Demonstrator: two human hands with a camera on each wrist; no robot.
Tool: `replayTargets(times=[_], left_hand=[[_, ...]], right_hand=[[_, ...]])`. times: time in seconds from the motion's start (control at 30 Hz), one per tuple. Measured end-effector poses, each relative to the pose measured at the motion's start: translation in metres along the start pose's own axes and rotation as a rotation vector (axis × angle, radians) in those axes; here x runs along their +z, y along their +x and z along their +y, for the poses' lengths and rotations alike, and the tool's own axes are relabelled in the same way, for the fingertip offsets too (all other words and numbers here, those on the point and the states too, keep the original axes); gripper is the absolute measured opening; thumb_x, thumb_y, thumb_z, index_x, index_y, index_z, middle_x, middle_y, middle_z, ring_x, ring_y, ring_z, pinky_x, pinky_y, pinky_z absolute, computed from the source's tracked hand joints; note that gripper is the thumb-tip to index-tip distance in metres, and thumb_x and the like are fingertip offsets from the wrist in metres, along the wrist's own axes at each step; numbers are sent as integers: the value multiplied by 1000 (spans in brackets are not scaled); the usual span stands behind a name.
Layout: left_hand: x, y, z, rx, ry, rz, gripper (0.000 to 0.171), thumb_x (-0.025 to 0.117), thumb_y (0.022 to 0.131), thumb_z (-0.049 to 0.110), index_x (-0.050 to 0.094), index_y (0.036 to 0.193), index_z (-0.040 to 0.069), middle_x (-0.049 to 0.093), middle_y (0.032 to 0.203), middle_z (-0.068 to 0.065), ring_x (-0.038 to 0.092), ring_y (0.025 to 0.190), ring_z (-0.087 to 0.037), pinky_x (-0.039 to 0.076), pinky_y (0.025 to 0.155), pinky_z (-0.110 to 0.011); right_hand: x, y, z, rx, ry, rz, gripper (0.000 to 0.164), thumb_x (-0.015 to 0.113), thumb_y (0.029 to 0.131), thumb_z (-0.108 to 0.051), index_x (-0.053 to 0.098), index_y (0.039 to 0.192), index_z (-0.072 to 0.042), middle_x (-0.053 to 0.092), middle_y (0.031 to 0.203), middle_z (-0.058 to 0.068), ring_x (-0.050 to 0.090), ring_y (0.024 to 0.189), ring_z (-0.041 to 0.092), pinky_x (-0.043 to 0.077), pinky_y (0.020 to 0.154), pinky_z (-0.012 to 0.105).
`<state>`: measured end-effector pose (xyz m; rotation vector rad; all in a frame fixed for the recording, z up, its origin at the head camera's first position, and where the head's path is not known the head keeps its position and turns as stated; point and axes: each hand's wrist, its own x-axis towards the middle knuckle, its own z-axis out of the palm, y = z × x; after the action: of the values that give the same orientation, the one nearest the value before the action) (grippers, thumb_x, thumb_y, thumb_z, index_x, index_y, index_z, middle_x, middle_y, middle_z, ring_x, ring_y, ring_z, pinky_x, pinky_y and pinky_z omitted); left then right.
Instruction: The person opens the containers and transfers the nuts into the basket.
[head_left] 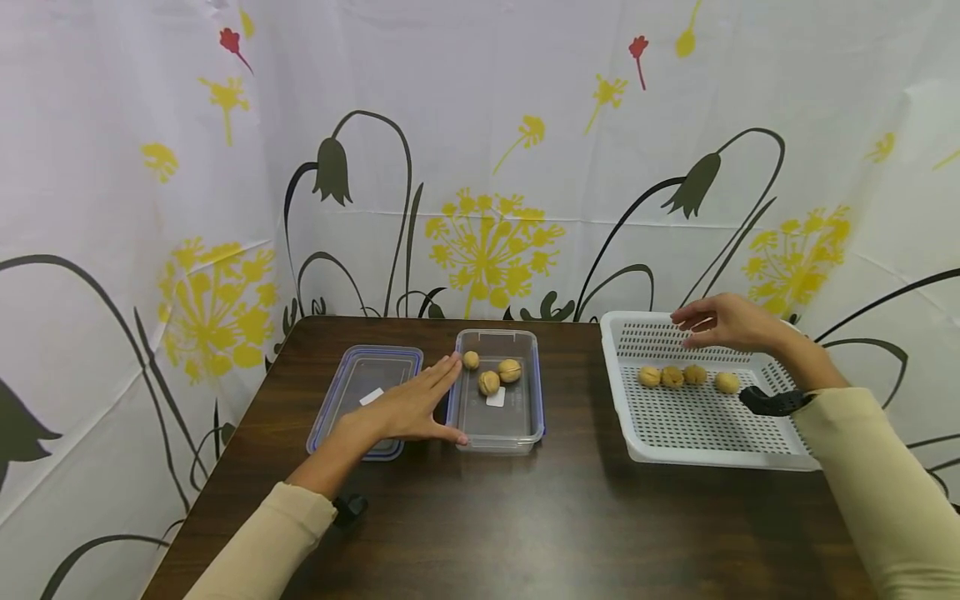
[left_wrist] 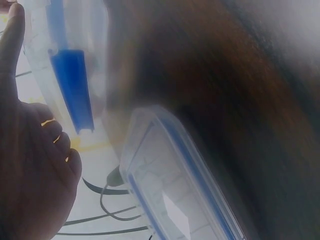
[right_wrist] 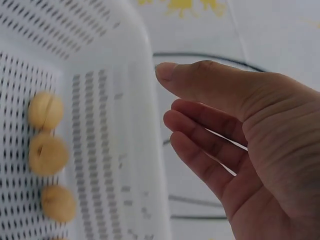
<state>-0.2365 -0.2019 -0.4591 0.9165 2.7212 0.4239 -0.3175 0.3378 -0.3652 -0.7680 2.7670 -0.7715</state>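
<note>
My left hand (head_left: 408,412), its fingers extended and thumb spread, rests along the left side of a clear plastic food container (head_left: 506,427). Inside that container lie three walnuts, one of them a walnut (head_left: 489,382) near a white label. In the left wrist view the hand is beside the container's blue clip (left_wrist: 75,92). Over the back of a white perforated basket (head_left: 720,458) hovers my right hand (head_left: 731,323), fingers loosely bent with nothing between them. Several walnuts, among them a walnut (right_wrist: 48,154) in the right wrist view, sit on the basket floor in a rough row.
A clear lid (head_left: 375,367) with a blue seal and white label lies on the table left of the container, partly behind my left hand. Dark wood tabletop (head_left: 577,500) lies between container and basket. A flower-printed curtain (head_left: 480,150) hangs right behind the table.
</note>
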Motion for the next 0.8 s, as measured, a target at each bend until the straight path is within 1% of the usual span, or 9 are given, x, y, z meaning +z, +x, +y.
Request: replayTargets(times=[0.07,0.1,0.2,0.33,0.43,0.53,0.63,0.8], left_hand=[[0,0,0,2,4,1,127,75,86,71,10,168,-2,3,177,-20,10,163,-40,18,130,-55],[0,0,0,3,6,1,127,75,86,71,10,168,-2,3,177,-20,10,163,-40,18,130,-55],[0,1,0,5,11,-1,128,75,86,71,10,168,-2,3,177,-20,10,163,-39,18,130,-56],[1,2,-2,4,23,-7,128,74,86,71,9,168,-2,2,177,-20,10,163,-39,18,130,-56],[1,2,-2,5,23,-4,128,75,86,71,10,168,-3,2,177,-20,10,163,-39,18,130,-56],[1,2,-2,7,18,0,128,75,86,71,10,168,-3,2,177,-20,10,163,-38,17,130,-55],[2,2,-2,11,14,2,128,75,86,71,10,168,-3,3,177,-20,10,163,-38,17,130,-55],[4,3,-3,5,14,-2,128,75,86,72,9,168,-2,1,177,-19,9,164,-37,17,130,-55]], right_hand=[[1,4,-10,-15,-1,3,47,86,91,-13,70,131,6,75,123,22,74,111,38,61,95,46],[1,6,-14,-30,-1,5,48,86,90,-14,70,131,5,74,124,23,74,111,38,61,95,46],[5,14,-26,-81,35,8,48,87,89,-10,70,130,7,74,124,25,74,110,40,60,96,50],[11,24,-40,-124,59,12,47,87,89,-9,70,130,6,74,123,25,74,111,40,58,99,56],[16,33,-49,-138,54,7,47,87,89,-11,70,131,4,74,124,23,73,112,41,57,99,55],[22,43,-57,-169,72,-7,47,87,89,-10,70,131,5,74,123,23,73,112,41,58,100,52],[29,53,-65,-204,90,-23,46,87,88,-9,71,129,5,75,122,22,74,110,39,59,99,48],[40,69,-83,-230,105,-81,43,87,87,-7,74,126,3,76,122,17,74,111,36,60,99,46]])
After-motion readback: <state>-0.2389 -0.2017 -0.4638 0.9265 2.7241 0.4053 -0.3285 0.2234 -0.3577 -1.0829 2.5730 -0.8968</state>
